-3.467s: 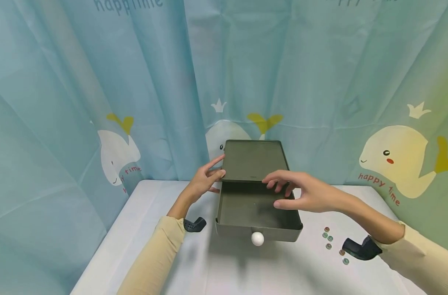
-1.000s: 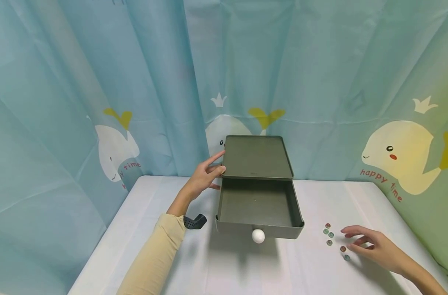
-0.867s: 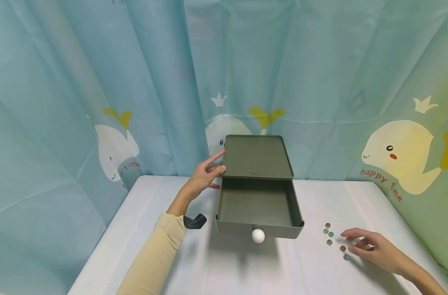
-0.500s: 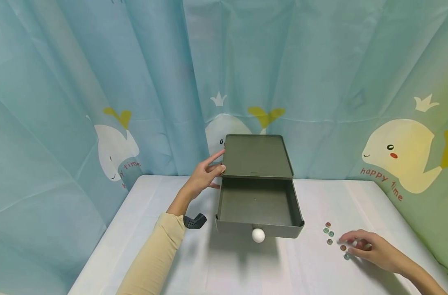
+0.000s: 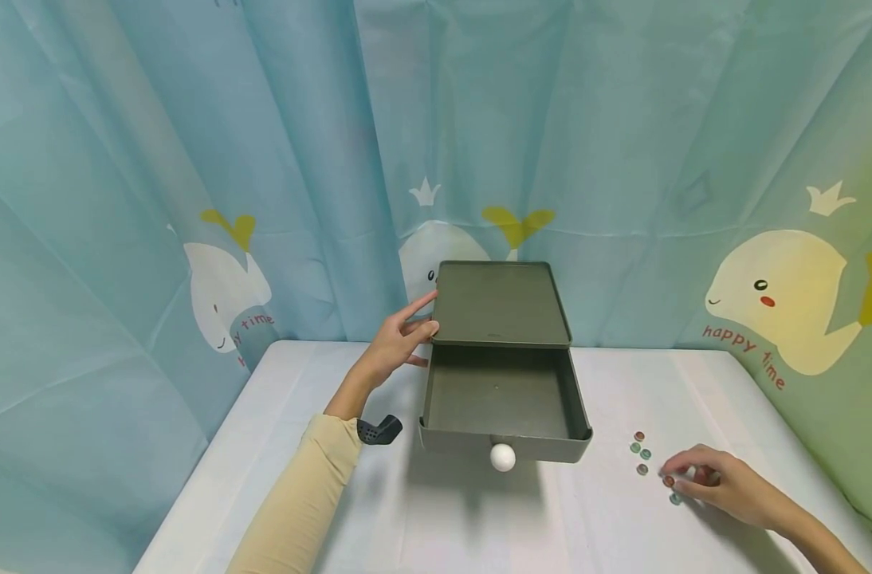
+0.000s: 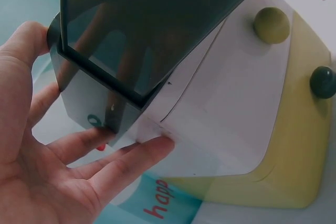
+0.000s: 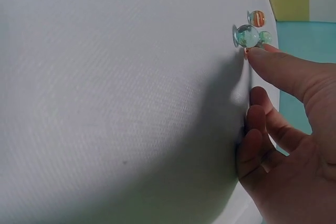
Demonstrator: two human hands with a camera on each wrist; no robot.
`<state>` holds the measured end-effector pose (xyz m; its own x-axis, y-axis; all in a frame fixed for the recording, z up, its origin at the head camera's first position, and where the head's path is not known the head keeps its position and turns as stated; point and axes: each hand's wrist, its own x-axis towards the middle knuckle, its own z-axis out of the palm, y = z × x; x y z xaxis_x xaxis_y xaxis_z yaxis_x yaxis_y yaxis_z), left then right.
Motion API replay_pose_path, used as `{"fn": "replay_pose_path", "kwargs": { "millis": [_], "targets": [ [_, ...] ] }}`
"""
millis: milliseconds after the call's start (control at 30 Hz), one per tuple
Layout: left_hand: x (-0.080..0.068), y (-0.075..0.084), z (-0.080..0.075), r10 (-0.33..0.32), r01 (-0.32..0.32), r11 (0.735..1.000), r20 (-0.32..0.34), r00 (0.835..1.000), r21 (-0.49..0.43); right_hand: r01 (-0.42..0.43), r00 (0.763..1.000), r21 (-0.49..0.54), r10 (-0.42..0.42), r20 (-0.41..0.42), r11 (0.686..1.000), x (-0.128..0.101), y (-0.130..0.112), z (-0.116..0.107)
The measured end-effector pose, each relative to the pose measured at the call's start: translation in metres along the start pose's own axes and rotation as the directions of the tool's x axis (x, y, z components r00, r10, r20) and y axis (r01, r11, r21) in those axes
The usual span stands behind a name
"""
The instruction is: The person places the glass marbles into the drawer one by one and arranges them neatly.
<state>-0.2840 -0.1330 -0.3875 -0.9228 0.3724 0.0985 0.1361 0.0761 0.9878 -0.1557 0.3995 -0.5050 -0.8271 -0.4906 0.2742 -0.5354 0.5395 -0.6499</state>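
My left hand [image 5: 393, 347] rests against the left side of a dark green drawer unit [image 5: 504, 303], its fingers extended and the thumb at the rim. The top drawer [image 5: 496, 402], with a white knob [image 5: 503, 458], is pulled out and has nothing inside. In the left wrist view, a white drawer [image 6: 226, 114] and a yellow drawer [image 6: 302, 145] show below it. At the right of the table, my right hand [image 5: 730, 478] pinches an orange marble [image 5: 669, 481] between thumb and index fingertip; the other fingers curl inward. A bluish marble [image 5: 675, 499] lies just in front.
Several more marbles lie left of the right hand: a reddish marble [image 5: 640, 436], a green marble [image 5: 635, 448] and a clear greenish marble [image 5: 642, 469] among them. A white cloth covers the table [image 5: 264, 478]. A whale-print curtain [image 5: 622, 159] hangs close behind and around it.
My right hand has gone from above the open drawer down to the marbles, where its thumb and index finger have closed around the orange one. The left hand stays at the unit's side.
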Motion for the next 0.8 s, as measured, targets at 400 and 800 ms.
{"fn": "replay_pose_path", "kwargs": {
  "millis": [400,800],
  "targets": [
    [-0.0003,0.0003,0.0001,-0.005,0.005,1.000,0.005,1.000,-0.001,-0.014,1.000,-0.025,0.014,0.001,1.000,0.0014,0.0024,0.0004],
    [0.0002,-0.0021,-0.0005,0.007,-0.007,1.000,0.007,1.000,0.002,-0.049,0.998,-0.035,0.050,0.030,0.998,0.0019,0.0039,-0.0002]
  ]
}}
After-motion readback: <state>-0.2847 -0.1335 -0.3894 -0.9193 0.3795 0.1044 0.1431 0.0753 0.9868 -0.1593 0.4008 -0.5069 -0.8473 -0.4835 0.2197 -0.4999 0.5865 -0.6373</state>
